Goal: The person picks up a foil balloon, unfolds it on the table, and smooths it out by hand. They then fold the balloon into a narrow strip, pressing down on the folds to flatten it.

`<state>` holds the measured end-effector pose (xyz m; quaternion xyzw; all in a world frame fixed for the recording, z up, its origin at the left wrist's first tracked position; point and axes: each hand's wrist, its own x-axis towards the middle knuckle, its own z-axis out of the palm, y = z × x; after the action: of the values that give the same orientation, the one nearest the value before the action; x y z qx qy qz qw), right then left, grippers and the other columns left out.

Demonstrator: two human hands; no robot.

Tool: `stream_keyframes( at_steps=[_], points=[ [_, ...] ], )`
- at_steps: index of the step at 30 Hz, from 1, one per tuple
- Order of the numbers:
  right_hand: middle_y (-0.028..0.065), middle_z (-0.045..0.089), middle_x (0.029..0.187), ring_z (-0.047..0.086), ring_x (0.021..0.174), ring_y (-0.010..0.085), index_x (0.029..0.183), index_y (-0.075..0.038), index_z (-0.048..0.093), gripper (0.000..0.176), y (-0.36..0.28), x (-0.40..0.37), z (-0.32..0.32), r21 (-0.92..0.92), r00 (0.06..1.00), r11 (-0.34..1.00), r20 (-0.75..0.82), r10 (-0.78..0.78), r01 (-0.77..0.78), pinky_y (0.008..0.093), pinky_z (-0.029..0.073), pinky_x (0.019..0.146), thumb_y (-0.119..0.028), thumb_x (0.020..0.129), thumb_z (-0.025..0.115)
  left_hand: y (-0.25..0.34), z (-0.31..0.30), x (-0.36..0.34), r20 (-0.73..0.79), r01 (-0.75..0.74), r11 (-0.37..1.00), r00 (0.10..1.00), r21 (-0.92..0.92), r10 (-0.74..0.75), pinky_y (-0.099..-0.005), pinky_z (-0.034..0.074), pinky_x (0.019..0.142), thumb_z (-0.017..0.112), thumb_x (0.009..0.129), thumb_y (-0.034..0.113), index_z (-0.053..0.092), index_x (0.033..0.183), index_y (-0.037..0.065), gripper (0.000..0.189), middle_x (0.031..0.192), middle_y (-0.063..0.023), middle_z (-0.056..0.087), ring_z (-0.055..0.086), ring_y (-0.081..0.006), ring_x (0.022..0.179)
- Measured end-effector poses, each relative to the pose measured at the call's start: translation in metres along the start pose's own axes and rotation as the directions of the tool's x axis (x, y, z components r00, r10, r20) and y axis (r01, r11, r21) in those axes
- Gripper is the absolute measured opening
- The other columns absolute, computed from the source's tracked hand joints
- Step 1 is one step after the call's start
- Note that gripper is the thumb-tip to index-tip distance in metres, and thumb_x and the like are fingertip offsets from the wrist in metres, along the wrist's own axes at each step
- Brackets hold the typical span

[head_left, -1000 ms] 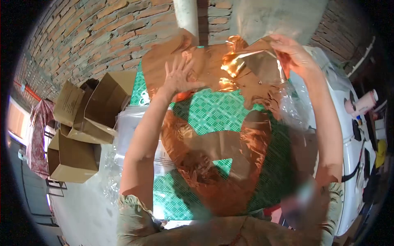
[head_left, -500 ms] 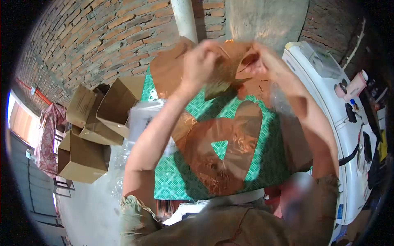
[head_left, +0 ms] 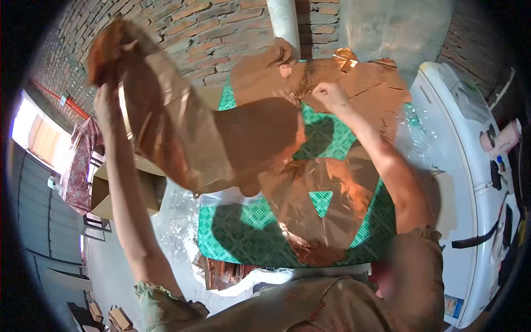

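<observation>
Raised at the far left, my left hand (head_left: 105, 108) is closed on a long, flat copper-coloured foil balloon (head_left: 182, 116), uninflated, that hangs from it towards the table. My right hand (head_left: 331, 95) is over the far side of the table with its fingers curled in, near a heap of crumpled copper foil (head_left: 365, 83). Whether anything is between those fingers I cannot make out. Below lies another flat foil balloon (head_left: 326, 229) with a triangular hole, on a green patterned tablecloth (head_left: 243, 243).
Open cardboard boxes (head_left: 135, 185) stand left of the table, partly hidden by the raised foil. Clear plastic (head_left: 180, 227) lies along the left edge. A white appliance (head_left: 442, 122) with small items stands at the right. Behind are a brick wall (head_left: 221, 27) and a pipe (head_left: 284, 25).
Both hands were together at the far side of the table over the foil. My left hand has swung far left, lifting a foil balloon; my right hand has stayed over the heap.
</observation>
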<state>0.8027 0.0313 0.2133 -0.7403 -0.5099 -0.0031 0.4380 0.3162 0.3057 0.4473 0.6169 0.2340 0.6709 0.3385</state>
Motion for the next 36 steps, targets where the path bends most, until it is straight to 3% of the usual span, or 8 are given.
stream_keyframes(
  at_steps=[4,8,11,15,24,32,34,36],
  points=[
    [0.0002,0.077,0.102,0.066,0.11,0.0267,0.091,-0.018,0.079,0.01,-0.011,0.004,0.06,-0.23,0.968,0.942,0.112,-0.224,0.244,0.042,0.049,0.09,-0.019,0.088,0.069,0.009,-0.103,0.011,-0.011,-0.02,0.981,1.0,0.195,0.023,-0.0282,0.049,0.098,0.057,0.106,0.033,0.066,0.136,-0.001,0.045,0.125,-0.0075,0.069,0.064,-0.0134,0.113],
    [-0.007,0.075,0.104,0.056,0.124,0.0236,0.092,-0.022,0.08,0.011,-0.016,-0.004,0.096,-0.306,0.869,0.814,0.14,-0.474,0.494,0.0408,0.041,0.099,-0.018,0.087,0.071,0.004,-0.185,0.03,-0.132,0.179,0.923,0.981,0.341,-0.142,-0.0275,0.05,0.092,0.064,0.102,0.045,0.068,0.133,0.001,0.054,0.117,-0.005,0.07,0.063,-0.0115,0.108],
    [0.0004,0.074,0.107,0.059,0.115,0.0237,0.096,-0.021,0.081,0.012,-0.001,0.007,0.107,-0.301,0.856,0.807,0.277,-0.436,0.509,0.0421,0.043,0.097,-0.02,0.088,0.072,0.001,-0.2,0.024,-0.13,0.194,0.92,0.979,0.341,-0.158,-0.0253,0.052,0.086,0.067,0.101,0.04,0.069,0.132,0.002,0.049,0.117,-0.0041,0.071,0.065,-0.0105,0.104],
    [0.0055,0.072,0.101,0.061,0.109,0.025,0.095,-0.019,0.08,0.01,0.006,0.011,0.111,-0.298,0.851,0.806,0.305,-0.428,0.512,0.0437,0.043,0.097,-0.022,0.089,0.073,0.006,-0.138,-0.017,-0.147,0.244,0.97,0.958,-0.022,-0.244,-0.0248,0.055,0.091,0.066,0.102,0.022,0.066,0.13,0.004,0.033,0.124,-0.0042,0.069,0.067,-0.0114,0.107],
    [0.0099,0.071,0.093,0.063,0.104,0.0329,0.091,-0.014,0.076,0.013,-0.015,0.015,0.095,-0.266,0.921,0.894,0.255,-0.295,0.36,0.0502,0.045,0.094,-0.025,0.092,0.071,0.007,-0.088,-0.039,-0.106,0.16,0.984,0.983,0.081,-0.151,-0.0233,0.052,0.074,0.069,0.099,0.019,0.07,0.114,0.004,0.021,0.1,-0.0011,0.071,0.067,-0.0092,0.088],
    [0.0169,0.068,0.094,0.064,0.097,0.0378,0.105,-0.009,0.065,0.018,-0.003,0.041,0.097,-0.024,0.977,0.983,0.118,-0.175,0.18,0.0484,0.05,0.086,-0.016,0.089,0.07,-0.001,-0.036,-0.022,-0.079,0.121,0.986,0.991,0.114,-0.112,-0.0211,0.05,0.062,0.07,0.099,0.02,0.07,0.103,0.006,0.015,0.085,0.0005,0.07,0.064,-0.0075,0.07],
    [0.0179,0.069,0.102,0.064,0.099,0.0401,0.108,-0.012,0.066,0.022,-0.017,0.045,0.082,0.107,0.974,0.993,0.213,-0.074,0.052,0.0492,0.049,0.088,-0.016,0.088,0.072,-0.011,-0.022,-0.015,-0.068,0.191,0.975,0.981,0.113,-0.184,-0.0214,0.049,0.06,0.07,0.099,0.019,0.07,0.1,0.007,0.013,0.083,0.0011,0.069,0.063,-0.0072,0.068],
    [0.0184,0.071,0.098,0.065,0.098,0.0399,0.11,-0.01,0.066,0.022,-0.014,0.047,0.087,0.04,0.983,0.991,0.127,-0.132,0.127,0.0488,0.05,0.084,-0.017,0.09,0.07,-0.023,-0.01,-0.007,-0.045,0.247,0.958,0.969,0.144,-0.243,-0.023,0.051,0.066,0.069,0.099,0.017,0.07,0.103,0.006,0.012,0.086,0.0005,0.069,0.064,-0.0081,0.074]
  ],
)
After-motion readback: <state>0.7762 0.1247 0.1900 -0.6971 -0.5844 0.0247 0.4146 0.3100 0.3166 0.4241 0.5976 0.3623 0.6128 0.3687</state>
